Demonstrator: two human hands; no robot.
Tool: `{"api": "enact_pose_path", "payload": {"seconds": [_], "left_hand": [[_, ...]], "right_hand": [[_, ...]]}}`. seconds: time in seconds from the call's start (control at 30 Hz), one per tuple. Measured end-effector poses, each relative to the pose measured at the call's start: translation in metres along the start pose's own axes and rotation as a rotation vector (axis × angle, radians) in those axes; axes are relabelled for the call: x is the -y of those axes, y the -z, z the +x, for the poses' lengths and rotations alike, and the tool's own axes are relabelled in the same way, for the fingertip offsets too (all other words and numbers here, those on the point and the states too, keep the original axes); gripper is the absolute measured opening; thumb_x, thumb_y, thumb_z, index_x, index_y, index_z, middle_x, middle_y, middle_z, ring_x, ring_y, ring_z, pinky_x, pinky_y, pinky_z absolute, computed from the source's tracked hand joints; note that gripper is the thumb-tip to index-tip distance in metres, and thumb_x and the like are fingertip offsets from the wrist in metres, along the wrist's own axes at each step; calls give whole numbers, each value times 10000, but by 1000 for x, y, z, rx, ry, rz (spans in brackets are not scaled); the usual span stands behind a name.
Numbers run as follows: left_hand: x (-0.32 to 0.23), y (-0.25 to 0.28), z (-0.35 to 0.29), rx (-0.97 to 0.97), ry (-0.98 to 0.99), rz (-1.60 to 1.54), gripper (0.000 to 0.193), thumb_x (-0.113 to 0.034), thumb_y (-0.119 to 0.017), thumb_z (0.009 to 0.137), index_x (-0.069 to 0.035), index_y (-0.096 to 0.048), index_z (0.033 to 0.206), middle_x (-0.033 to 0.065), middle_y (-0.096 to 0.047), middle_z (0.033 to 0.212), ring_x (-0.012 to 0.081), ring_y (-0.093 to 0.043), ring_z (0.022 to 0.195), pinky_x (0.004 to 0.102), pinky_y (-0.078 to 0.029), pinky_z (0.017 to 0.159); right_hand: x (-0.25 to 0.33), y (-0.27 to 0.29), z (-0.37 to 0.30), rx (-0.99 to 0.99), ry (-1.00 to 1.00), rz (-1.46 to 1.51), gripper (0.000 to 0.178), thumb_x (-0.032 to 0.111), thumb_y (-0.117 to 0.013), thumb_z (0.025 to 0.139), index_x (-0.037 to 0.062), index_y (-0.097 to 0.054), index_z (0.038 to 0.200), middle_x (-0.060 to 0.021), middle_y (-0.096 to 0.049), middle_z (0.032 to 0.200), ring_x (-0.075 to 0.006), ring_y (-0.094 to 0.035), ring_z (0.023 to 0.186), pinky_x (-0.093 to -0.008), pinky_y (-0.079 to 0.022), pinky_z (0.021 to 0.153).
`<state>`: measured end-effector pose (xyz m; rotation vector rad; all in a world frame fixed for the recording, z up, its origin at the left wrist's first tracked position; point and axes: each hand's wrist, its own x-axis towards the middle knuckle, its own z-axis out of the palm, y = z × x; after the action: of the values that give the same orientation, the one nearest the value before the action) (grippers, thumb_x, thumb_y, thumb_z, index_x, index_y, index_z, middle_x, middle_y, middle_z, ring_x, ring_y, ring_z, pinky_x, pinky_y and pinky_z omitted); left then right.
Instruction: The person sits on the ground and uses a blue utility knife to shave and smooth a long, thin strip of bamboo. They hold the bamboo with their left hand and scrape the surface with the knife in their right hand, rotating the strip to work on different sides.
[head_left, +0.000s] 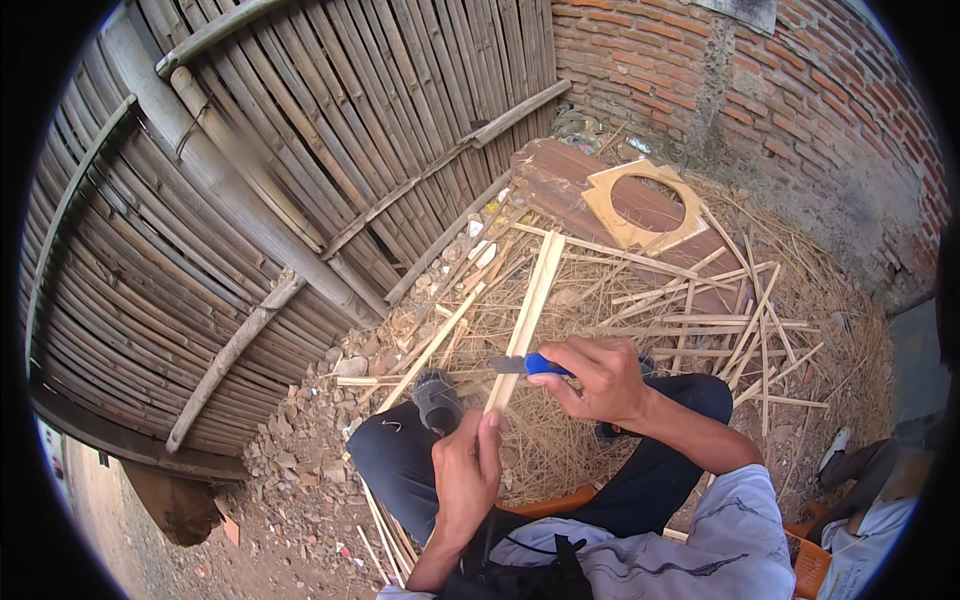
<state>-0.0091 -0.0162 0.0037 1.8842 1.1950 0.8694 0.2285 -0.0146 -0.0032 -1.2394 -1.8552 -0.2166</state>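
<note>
My left hand (466, 468) is closed round the near end of a pale bamboo strip (534, 290), which slants up and away from me. In my right hand (598, 378) is a utility knife with a blue handle (546, 365). Its grey blade (508, 365) lies across the strip, a little beyond my left fingers, pointing left. Whether the edge is biting into the bamboo I cannot tell.
Loose bamboo strips (745, 325) lie scattered over straw and shavings to the right. Beyond them a board with a round hole (645, 208) rests on a brown panel (560, 185). A bamboo fence (300, 130) and a brick wall (780, 100) border the ground. Another person (875, 485) is at lower right.
</note>
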Motion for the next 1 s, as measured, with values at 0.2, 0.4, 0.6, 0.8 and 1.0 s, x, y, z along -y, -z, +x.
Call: {"api": "enact_pose_path", "payload": {"seconds": [0.2,0.4,0.6,0.8,1.0], "left_hand": [[-4,5,-1,7,2,14,307,-181,-554,1167,14,-690,973,147,-628,662,266,-659,545,400,-484,554],[1,13,-15,76,49,22,288,-169,-566,1158,19,-699,986,150,-641,665,290,-669,554,401,-487,556],[8,24,-31,103,77,16,289,-166,-566,1156,14,-721,992,150,-654,677,291,-679,571,397,-499,579],[17,12,-17,27,49,12,272,-169,-584,1151,8,-735,1009,147,-631,658,288,-654,549,403,-481,566],[13,2,-10,21,13,62,260,-178,-601,1146,11,-743,1038,148,-627,653,271,-657,551,402,-483,555]], "right_hand": [[-7,5,2,-17,-6,-47,286,296,-852,948,64,-773,1096,-75,-782,857,-236,-750,639,-355,-570,547],[-49,22,19,-291,-130,-108,272,260,-807,1013,-4,-778,1072,-143,-799,876,-262,-754,659,-358,-574,584],[-78,60,27,-352,-403,-131,286,262,-779,1039,-17,-774,1102,-156,-778,853,-230,-688,624,-348,-519,600],[-28,12,10,-155,-136,27,276,277,-802,1012,12,-775,1088,-145,-802,921,-265,-779,710,-361,-596,606],[-8,2,4,6,-57,46,277,294,-828,976,56,-772,1108,-100,-806,940,-256,-785,701,-360,-602,578]]}}
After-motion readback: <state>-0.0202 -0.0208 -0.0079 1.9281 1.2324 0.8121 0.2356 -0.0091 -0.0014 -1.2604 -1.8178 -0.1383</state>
